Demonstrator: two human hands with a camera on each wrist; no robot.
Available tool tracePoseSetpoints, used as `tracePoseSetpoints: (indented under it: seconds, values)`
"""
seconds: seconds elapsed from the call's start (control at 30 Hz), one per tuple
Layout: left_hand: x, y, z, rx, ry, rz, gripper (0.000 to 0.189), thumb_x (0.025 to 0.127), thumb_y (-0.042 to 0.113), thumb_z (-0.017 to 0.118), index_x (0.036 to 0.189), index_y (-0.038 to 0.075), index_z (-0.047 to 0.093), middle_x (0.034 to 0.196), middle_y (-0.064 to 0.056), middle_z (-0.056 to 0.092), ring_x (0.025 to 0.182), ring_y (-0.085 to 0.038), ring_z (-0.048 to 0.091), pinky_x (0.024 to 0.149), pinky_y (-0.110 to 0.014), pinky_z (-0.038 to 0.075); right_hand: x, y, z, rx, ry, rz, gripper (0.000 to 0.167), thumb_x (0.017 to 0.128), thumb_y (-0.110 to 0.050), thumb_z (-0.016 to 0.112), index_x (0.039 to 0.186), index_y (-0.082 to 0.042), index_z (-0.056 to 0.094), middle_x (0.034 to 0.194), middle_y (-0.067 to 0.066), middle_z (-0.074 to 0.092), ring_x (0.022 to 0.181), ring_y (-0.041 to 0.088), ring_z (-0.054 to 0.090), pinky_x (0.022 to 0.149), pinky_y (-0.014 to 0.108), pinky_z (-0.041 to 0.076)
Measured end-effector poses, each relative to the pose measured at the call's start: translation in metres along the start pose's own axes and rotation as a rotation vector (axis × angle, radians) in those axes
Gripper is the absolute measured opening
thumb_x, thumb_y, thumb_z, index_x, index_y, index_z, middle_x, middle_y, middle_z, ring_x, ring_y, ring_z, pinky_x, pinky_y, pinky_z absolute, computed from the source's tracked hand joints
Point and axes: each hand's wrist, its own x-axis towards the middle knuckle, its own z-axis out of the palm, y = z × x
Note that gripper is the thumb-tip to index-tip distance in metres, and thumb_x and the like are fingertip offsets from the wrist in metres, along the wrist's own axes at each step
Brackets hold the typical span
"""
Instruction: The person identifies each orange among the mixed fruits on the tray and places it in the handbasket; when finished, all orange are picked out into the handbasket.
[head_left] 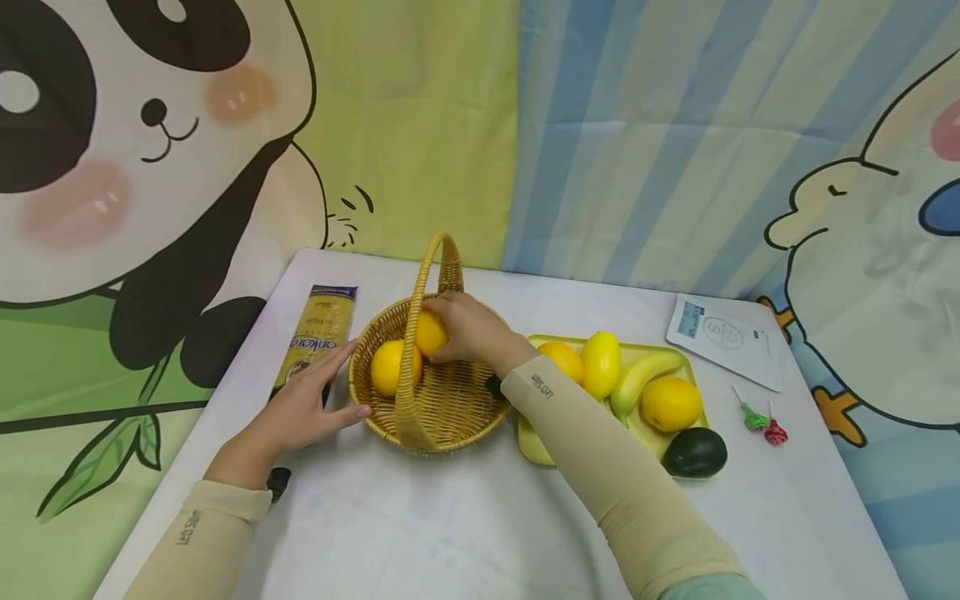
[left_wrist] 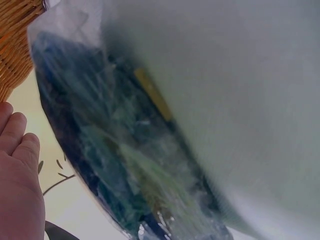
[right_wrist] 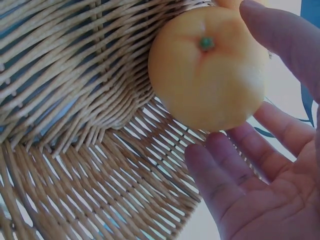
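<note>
Head view put the round, dimpled orange fruit (head_left: 431, 335) inside the tan wicker basket (head_left: 456, 417), directly left of the right hand (head_left: 472, 332) — thumb and fingers curved about it. A matching orange fruit (head_left: 386, 368) lay nearer the left hand (head_left: 306, 408), whose extended fingers touched the basket.

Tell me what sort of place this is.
Probably a staged tabletop set rather than a working kitchen: a cartoon-printed backdrop fills the view behind a white table, which bears a wicker basket holding orange fruit.
</note>
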Motion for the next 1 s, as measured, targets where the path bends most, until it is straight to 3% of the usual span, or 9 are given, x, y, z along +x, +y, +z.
tracePoseSetpoints:
  seconds: [0.43,0.87,1.0]
  values:
    - [-0.001,0.002,-0.002,0.006,-0.004,0.003,0.107,0.087,0.062,0.078,0.169,0.033,0.015,0.175,-0.014,0.023,0.158,-0.049,0.025,0.117,-0.082,0.024,-0.016,-0.004,-0.020,0.066,0.039,-0.027,0.083,0.083,-0.037,0.089,0.154,-0.014,0.053,0.153,0.010,0.053,0.142,0.028,0.050,0.123,0.041,0.042]
    - [-0.001,0.000,0.000,0.008,0.001,0.008,0.106,0.087,0.061,0.078,0.169,0.031,0.016,0.174,-0.015,0.024,0.158,-0.049,0.025,0.117,-0.081,0.025,-0.057,-0.012,-0.060,0.032,0.122,-0.032,0.078,0.089,-0.040,0.083,0.156,-0.018,0.050,0.162,0.006,0.046,0.154,0.028,0.039,0.129,0.044,0.034]
    - [0.000,0.001,-0.001,0.005,-0.003,0.003,0.107,0.087,0.061,0.078,0.169,0.032,0.016,0.174,-0.015,0.023,0.158,-0.050,0.025,0.117,-0.081,0.025,-0.070,-0.010,-0.069,0.024,0.152,-0.034,0.077,0.089,-0.039,0.083,0.155,-0.018,0.050,0.162,0.007,0.046,0.152,0.029,0.041,0.127,0.045,0.037]
